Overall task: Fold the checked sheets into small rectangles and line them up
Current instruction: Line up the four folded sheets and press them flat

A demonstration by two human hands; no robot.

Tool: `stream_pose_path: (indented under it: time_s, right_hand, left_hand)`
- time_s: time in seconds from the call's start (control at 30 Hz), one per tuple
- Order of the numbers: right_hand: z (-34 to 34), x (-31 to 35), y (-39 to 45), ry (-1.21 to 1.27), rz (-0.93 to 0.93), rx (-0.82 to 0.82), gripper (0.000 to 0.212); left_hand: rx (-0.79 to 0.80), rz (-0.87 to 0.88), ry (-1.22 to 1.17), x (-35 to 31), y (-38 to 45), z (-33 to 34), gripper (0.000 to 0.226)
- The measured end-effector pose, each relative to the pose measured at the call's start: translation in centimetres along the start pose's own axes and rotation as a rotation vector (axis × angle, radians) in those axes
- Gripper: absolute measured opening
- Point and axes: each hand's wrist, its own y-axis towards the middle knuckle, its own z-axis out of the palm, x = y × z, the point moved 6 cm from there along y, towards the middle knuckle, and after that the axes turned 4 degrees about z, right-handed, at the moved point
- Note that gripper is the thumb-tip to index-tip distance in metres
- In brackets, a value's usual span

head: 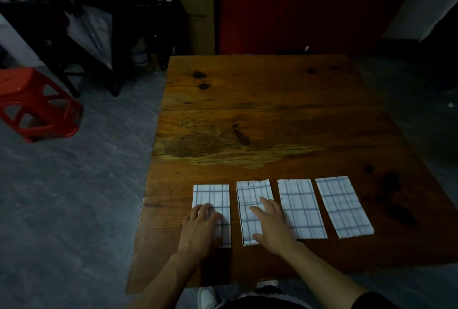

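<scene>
Checked sheets, four folded rectangles, lie in a row along near edge of counter [272, 100], small gaps between. Left hand [202, 228] flat on leftmost sheet [212, 197], right hand [271, 224] flat on second sheet [252, 194], fingers spread, likely pressing creases and squaring row. Long axes run near-far; right two fan slightly rightward.

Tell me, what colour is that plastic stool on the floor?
Red. The stool shows best in the head view, left of the wooden table.

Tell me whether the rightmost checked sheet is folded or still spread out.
Folded. The rightmost sheet lies flat on the table as a small rectangle, matching the three beside it; no hand touches it.
</scene>
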Motion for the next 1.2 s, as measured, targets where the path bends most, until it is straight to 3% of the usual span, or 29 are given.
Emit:
stream_pose_path:
  time_s: [1.2]
  right_hand:
    - [0.9, 0.8, -0.9, 0.039, 0.012, -0.077, 0.075]
  left_hand:
    - [0.012, 0.008, -0.051, 0.1, 0.2, 0.1, 0.065]
